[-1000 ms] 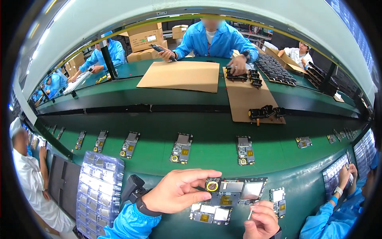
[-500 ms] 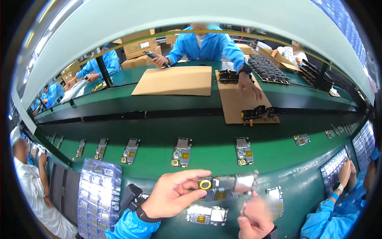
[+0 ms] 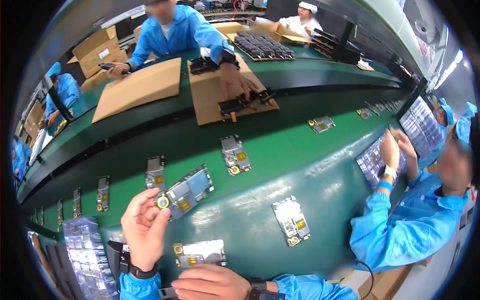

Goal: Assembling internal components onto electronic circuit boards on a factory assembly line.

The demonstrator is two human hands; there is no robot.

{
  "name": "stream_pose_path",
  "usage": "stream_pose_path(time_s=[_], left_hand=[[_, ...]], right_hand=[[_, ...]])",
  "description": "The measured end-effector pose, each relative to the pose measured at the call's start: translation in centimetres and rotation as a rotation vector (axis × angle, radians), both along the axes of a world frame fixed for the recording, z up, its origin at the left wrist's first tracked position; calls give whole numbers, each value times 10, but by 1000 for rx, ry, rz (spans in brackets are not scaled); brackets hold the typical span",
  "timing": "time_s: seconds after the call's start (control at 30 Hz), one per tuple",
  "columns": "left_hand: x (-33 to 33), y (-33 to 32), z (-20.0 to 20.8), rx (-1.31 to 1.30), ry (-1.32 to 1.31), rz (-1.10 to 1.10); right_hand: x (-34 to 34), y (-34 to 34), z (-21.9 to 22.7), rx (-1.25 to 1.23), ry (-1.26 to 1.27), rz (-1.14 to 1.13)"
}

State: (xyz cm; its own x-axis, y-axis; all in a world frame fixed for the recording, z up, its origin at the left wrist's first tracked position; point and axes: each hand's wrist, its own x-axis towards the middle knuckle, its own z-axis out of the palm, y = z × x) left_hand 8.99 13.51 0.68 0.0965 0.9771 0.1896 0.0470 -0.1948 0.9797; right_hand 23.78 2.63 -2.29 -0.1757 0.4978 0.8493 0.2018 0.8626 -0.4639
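Observation:
My left hand (image 3: 145, 232) pinches a circuit board (image 3: 187, 192) at the end with the yellow ring, between thumb and fingers. The board is tilted in the air over the edge of the green belt. My right hand (image 3: 212, 284) is low at the bottom edge, its fingers pressed together. A small grey flat piece (image 3: 167, 293) pokes out at its fingertips; the rest is hidden under the fingers. Just above that hand a circuit board (image 3: 200, 253) lies on the bench. Another board (image 3: 291, 221) lies to the right, its upper part bright with glare.
Several circuit boards, one (image 3: 235, 155) near the middle, lie spaced along the green belt (image 3: 280, 142). Clear plastic trays (image 3: 87, 257) stand at left. Across the belt a co-worker's hand (image 3: 237, 82) touches black parts on cardboard (image 3: 210, 112). Another co-worker (image 3: 400, 220) sits at right.
The view has swung to the right and tilted. My left hand still holds its board, now farther left. My right hand has moved away from that board, down and leftward.

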Motion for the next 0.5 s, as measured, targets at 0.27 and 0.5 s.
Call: stream_pose_path(time_s=[0.27, 0.5], left_hand=[[18, -2, -31, -158, 54, -10], [66, -20, -26, -13, 167, 7]], right_hand=[[13, 0, -6, -7, 96, -57], [17, 0, 1, 1, 185, -106]])
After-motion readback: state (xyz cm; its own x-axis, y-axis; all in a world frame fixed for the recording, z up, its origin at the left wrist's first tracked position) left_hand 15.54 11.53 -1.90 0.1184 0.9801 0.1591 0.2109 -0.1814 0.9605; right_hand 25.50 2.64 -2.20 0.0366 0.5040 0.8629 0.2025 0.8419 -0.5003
